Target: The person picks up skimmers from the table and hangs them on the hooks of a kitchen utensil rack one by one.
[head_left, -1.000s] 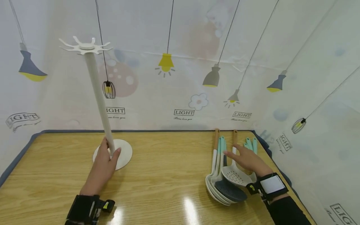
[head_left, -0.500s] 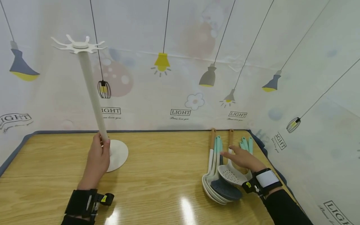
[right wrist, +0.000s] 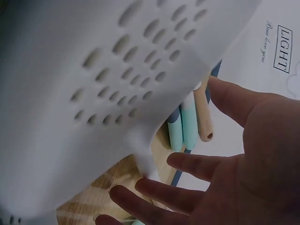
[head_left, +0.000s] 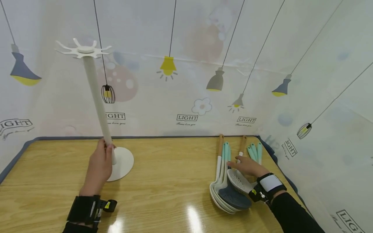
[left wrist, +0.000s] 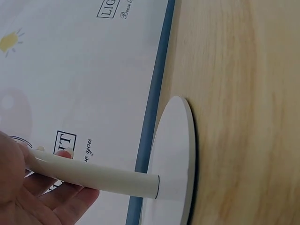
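Stand: a tall white utensil stand [head_left: 97, 106] with a round flat base and a notched hanging disc on top rests on the light wooden table [head_left: 169, 181], toward its far left edge; its pole leans a little in the head view.
Left hand: the left hand [head_left: 98, 168] has its fingers and thumb curled round the pole just above the base, as the left wrist view confirms.
Utensils: a pile of silicone spoons and ladles [head_left: 230, 184] with mint, white and wooden handles lies well to the right of the stand, bowls nested.
Right hand: the right hand [head_left: 247, 166] rests on the white perforated skimmer [head_left: 237, 181] atop the pile, fingers spread and nearly straight, gripping nothing.
Handling, stand: likely light, stiff and top-heavy; low on the pole looks the steadiest hold.
Handling, skimmer: probably light, smooth, slightly flexible; best taken by its slim handle.
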{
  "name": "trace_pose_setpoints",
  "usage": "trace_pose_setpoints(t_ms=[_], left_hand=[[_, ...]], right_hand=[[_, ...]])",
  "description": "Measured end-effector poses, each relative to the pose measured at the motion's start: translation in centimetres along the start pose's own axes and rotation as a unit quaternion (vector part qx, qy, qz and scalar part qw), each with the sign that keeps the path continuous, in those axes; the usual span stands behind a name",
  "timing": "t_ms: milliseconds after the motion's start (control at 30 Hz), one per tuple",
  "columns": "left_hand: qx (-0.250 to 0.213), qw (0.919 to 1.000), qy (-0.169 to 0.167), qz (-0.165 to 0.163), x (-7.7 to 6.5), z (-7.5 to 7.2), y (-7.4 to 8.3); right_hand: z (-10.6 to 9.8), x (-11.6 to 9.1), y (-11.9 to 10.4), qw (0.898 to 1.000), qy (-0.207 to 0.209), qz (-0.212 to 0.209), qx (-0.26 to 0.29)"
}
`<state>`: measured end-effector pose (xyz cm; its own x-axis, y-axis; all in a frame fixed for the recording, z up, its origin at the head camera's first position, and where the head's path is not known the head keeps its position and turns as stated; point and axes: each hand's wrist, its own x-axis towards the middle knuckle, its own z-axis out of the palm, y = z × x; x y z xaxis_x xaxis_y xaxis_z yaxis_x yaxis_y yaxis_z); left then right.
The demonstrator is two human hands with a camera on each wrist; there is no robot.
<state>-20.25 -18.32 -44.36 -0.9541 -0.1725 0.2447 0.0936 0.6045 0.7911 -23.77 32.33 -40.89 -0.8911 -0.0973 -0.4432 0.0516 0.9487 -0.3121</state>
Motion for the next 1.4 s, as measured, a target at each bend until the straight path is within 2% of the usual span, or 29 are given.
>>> trace_pose_setpoints(t_ms=[267,600,700,867,967,1167,1400], left_hand=[[0.020,0.9998,0.007,0.004,0.0,0.3,0.1],[0.033,0.9994,-0.006,0.000,0.0,0.2,0.5],[0.036,0.9993,-0.008,0.004,0.0,0.2,0.5],[0.037,0.9991,-0.002,0.021,0.0,0.4,0.3],[0.027,0.9995,-0.003,0.018,-0.1,0.6,0.3],[0.007,0.9997,0.001,0.023,-0.2,1.1,0.8],[-0.011,0.9994,0.007,0.033,-0.3,2.0,1.1]], right_hand=[[0.8,0.8,0.2,0.999,0.029,0.023,-0.010],[1.7,2.5,0.8,0.995,0.080,0.030,-0.053],[2.1,3.1,1.2,0.995,0.081,0.038,-0.043],[2.4,3.3,1.5,0.996,0.068,0.057,0.006],[2.3,3.2,1.3,0.996,0.061,0.067,0.028],[2.3,3.3,1.2,0.995,0.059,0.069,0.039],[2.3,3.7,1.3,0.991,0.057,0.103,0.057]])
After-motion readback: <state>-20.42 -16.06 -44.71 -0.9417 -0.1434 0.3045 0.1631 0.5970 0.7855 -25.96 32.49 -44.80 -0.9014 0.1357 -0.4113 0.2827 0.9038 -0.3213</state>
